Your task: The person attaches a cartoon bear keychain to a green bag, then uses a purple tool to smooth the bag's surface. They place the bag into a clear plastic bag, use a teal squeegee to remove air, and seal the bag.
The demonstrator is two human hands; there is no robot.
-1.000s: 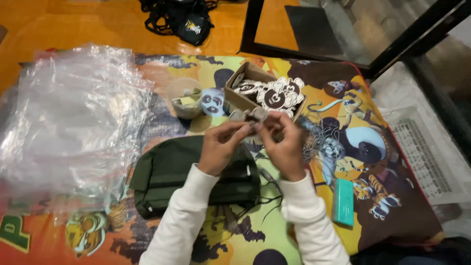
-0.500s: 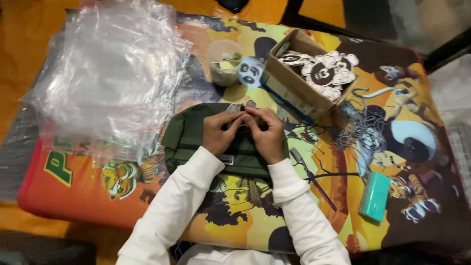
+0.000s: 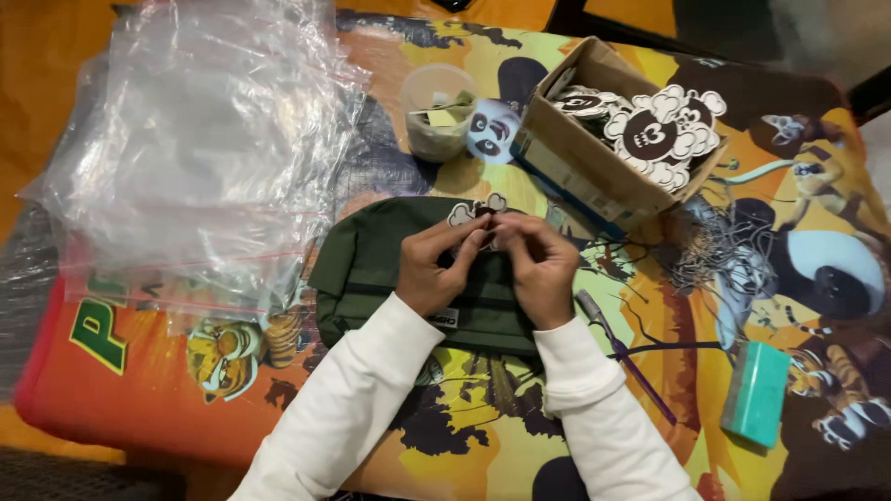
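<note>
Both hands pinch a small tag over the green pouch.

From the head view, we see the left hand (image 3: 436,269) and right hand (image 3: 538,264) meeting fingertip to fingertip, gripping a cloud-edged white paper tag (image 3: 471,211) above the dark green pouch (image 3: 380,269), which lies flat on the cartoon-printed bench (image 3: 278,408). We judge the tag is being fixed to the pouch; the next move calls for fine fingertip work (any string is too small to tell). A cardboard box (image 3: 585,172) of matching tags sits just beyond, clear plastic bags (image 3: 204,139) to the left.
</note>
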